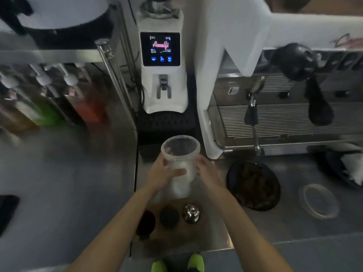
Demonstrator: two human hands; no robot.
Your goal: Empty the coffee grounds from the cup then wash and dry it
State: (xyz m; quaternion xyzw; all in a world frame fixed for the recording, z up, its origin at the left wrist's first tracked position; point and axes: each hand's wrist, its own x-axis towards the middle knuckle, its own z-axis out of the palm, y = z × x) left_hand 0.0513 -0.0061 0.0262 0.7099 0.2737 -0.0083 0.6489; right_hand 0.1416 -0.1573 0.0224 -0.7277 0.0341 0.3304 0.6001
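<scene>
Both hands are wrapping around the cup (179, 163) here. Left hand (163, 173) has its fingers curling across the front of the frosted plastic wall, thumb side toward the camera, so it's clearly gripping. Right hand (206, 171) is cupping the other side with its fingers bent against the wall, holding it too, though the fingertips themselves are going out of sight behind the plastic.

The cup is being held above the steel counter (294, 222), tilting a bit away from the camera, mouth up, right in front of the white grinder (164, 75) with the lit screen. Something dark is showing inside near the rim, but it's all pretty blurry so I can't say how much is in there.

Just right of the hands there's a dark round bowl (253, 185) sitting on the counter with brownish stuff in it, and further right a clear lid (319, 201) lying flat. Below the cup, a small wooden stand is holding a couple of dark round tampers (169, 216) and a shiny metal one. The espresso machine (275, 118) is taking up the right, syrup bottles (59, 103) blurring out on the left.
</scene>
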